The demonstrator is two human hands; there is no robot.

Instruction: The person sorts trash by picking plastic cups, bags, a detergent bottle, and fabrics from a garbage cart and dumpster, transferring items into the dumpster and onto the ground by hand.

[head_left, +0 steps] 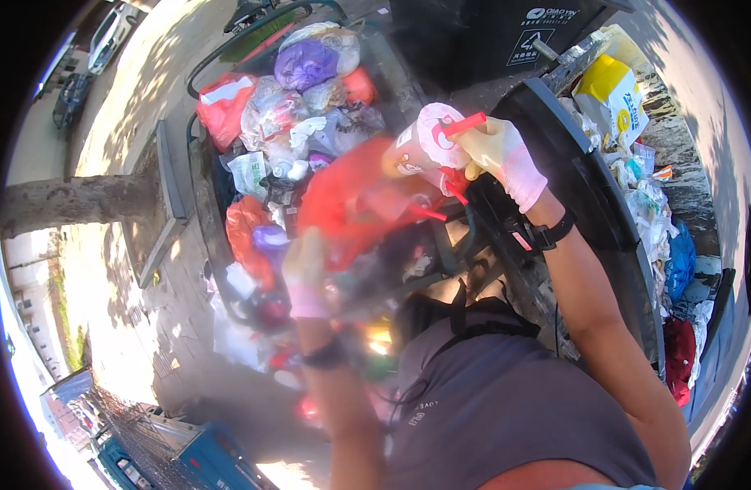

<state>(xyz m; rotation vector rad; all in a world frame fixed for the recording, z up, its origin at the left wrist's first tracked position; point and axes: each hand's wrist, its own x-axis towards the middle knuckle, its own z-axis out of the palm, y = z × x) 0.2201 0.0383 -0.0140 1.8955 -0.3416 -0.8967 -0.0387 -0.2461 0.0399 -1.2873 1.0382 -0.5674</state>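
Observation:
My right hand [505, 159], in a pale pink and cream glove, is closed around the top of a disposable drink cup [416, 151] with a pale pink lid and a thick red straw. The cup tilts over the waste. Lower down, my gloved left hand [304, 265] is smeared by motion, and a blurred red plastic bag [343, 200] stretches from it toward the cup. More red straws [427, 213] show beside the bag, with what they stand in too blurred to make out.
Bagged rubbish, with a purple bag [306, 64] on top, fills a metal-framed cart [197, 163]. On my right stands a black wheelie bin [576, 163], and beyond it a trough of litter holds a yellow-and-white bag [616, 98]. A tree trunk [73, 204] rises at the left.

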